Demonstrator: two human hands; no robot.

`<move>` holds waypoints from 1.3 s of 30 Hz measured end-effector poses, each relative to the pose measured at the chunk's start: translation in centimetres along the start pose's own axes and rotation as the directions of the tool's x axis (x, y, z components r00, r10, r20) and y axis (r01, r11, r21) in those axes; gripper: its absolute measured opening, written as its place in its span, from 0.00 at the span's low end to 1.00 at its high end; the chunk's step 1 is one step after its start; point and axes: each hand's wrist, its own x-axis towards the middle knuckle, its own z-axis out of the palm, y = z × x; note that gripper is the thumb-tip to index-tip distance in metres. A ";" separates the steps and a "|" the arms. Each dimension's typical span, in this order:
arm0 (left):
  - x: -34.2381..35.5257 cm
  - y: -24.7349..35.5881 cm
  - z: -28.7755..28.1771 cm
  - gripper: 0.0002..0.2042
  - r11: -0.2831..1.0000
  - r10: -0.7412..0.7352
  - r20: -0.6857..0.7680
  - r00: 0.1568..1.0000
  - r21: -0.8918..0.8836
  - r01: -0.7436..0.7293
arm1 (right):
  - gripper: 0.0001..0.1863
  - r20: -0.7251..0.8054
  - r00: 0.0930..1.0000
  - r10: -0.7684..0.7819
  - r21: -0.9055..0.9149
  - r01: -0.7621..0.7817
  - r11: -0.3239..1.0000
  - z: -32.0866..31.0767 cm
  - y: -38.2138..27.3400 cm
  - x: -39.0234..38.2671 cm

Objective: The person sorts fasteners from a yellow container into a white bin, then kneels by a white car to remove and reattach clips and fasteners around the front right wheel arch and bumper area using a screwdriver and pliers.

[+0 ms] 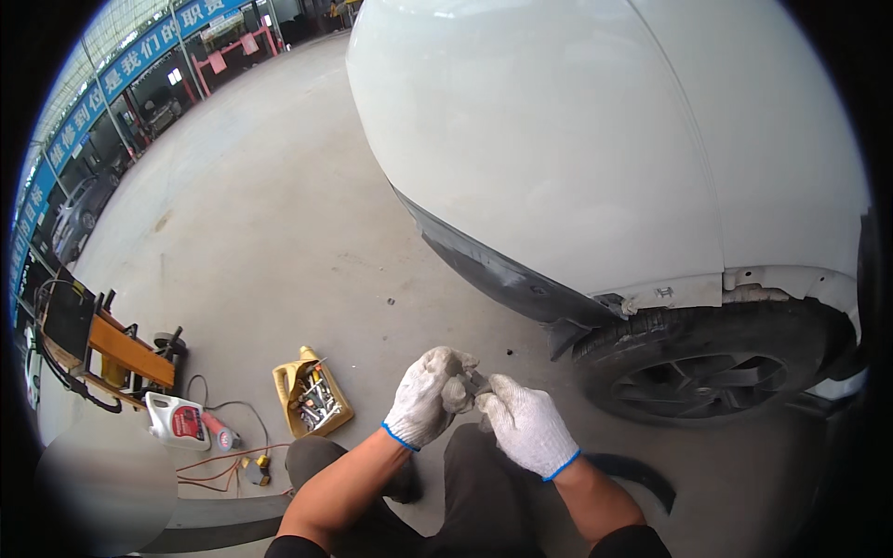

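Note:
My two hands meet in front of my knees, both in white knitted work gloves with blue cuffs. The fingers of my left hand (423, 398) are curled in, and my right hand (530, 426) is pinched close beside it. Between their fingertips sits a small dark grey part (477, 382), mostly covered by the gloves, so its kind is unclear. Beyond and to the right stands a white car (558, 139). Its black lower bumper trim (502, 268) ends by the wheel (702, 377). Above the tyre, the wheel-arch edge (791, 279) shows bare metal with holes.
Left of my knees, a cut-open yellow jug (281, 395) holds tools and small hardware. Past it are a white jug (167, 423), a cable (263, 423) and an orange-black wheeled machine (135, 353). A curved black trim strip (646, 476) lies by my right forearm. Small bits dot the floor.

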 end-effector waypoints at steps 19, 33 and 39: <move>4.6 -0.2 -0.7 0.21 0.998 -0.059 0.209 0.976 0.048 0.050 | 0.13 -0.027 0.900 0.435 0.137 -0.428 0.893 1.0 -3.0 1.7; 4.2 0.2 -2.2 0.22 0.999 -0.036 0.275 0.961 0.049 0.023 | 0.10 0.011 0.878 0.479 0.192 -0.472 0.860 2.1 -4.4 1.8; 4.3 0.9 -2.4 0.20 0.997 -0.067 0.311 0.948 -0.014 0.074 | 0.11 -0.014 0.877 0.481 0.191 -0.470 0.862 2.3 -4.2 1.7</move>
